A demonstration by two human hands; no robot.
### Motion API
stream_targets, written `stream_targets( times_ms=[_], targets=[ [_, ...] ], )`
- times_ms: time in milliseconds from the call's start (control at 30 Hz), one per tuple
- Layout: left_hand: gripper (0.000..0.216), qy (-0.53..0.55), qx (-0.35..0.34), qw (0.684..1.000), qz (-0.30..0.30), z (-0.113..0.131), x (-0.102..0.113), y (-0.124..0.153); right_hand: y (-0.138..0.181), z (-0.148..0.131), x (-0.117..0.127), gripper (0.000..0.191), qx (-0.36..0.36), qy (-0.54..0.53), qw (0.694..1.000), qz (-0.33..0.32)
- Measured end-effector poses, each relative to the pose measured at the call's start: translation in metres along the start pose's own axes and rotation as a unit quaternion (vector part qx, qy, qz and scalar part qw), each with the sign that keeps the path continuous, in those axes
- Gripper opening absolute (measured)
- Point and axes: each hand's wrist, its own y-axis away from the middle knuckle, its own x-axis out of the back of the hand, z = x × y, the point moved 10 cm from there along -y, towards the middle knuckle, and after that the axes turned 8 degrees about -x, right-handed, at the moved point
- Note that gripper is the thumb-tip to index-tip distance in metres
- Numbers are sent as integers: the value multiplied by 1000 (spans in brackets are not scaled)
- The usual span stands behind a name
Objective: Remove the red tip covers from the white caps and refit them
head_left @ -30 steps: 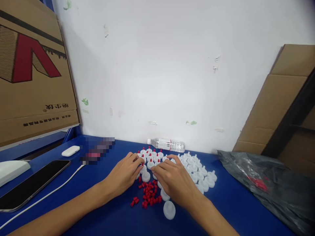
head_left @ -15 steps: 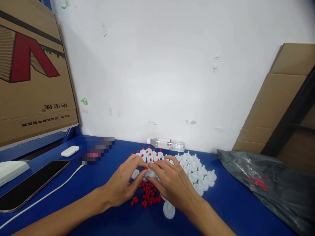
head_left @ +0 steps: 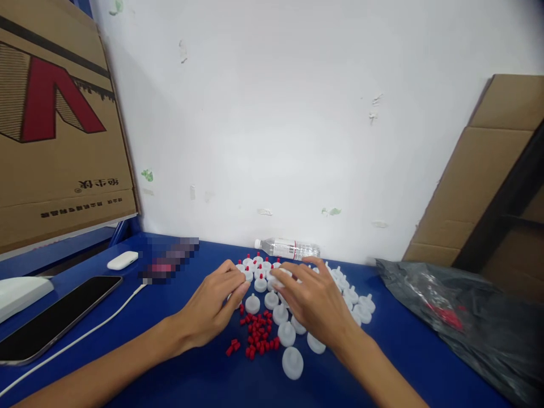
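Observation:
White round nozzle caps (head_left: 287,334) stand in a cluster in the middle, their spouts pointing up. Toward the back, several of these carry small red tips on their spouts. In front of them lies a loose pile of red tips (head_left: 257,331). My left hand (head_left: 212,303) hovers at the cluster's left side, fingers bent and a little apart from the thumb; nothing shows between them. Over the cluster's middle, my right hand (head_left: 312,300) has its thumb and fingers around a red-tipped white nozzle cap (head_left: 277,279), partly hidden by the fingers.
A clear plastic bottle (head_left: 287,249) lies against the wall. On the left of the blue table (head_left: 170,377) are a phone (head_left: 59,320), a white cable (head_left: 97,328) and a white case (head_left: 123,260). A dark plastic bag (head_left: 476,334) lies right; a cardboard box (head_left: 63,170) stands far left.
My hands, together around a red-tipped nozzle cap before, have moved apart. The right has shifted right, the left slightly left, uncovering white nozzle caps between them.

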Motion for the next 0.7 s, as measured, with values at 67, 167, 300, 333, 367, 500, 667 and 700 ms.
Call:
stream_targets(
  times_ms=[67,167,300,333,367,500,667,700],
  targets=[
    [27,2,-8,1000,-25,3,-5,-1,0,11,3,23,-27,-8,1000,4],
    [18,9,-24,997,-67,12,-16,0,1,13,0,22,-40,-20,999,-9],
    [11,12,-25,993,-111,16,-25,3,3,3,-8,20,-35,-50,998,-32],
    [10,11,-22,993,-112,14,-25,3,3,1,-10,20,-35,-55,997,-38],
    [10,8,-16,994,-108,12,-24,3,3,0,-12,20,-34,-57,997,-44],
    [13,-18,21,997,-71,-5,-19,2,5,-1,-15,23,-32,-58,996,-60],
    [15,-33,43,997,-60,-20,-25,7,6,-3,-15,24,-28,-61,996,-59],
    [12,-30,42,997,-61,-20,-26,7,5,-4,-15,24,-28,-61,996,-60]
  ],
)
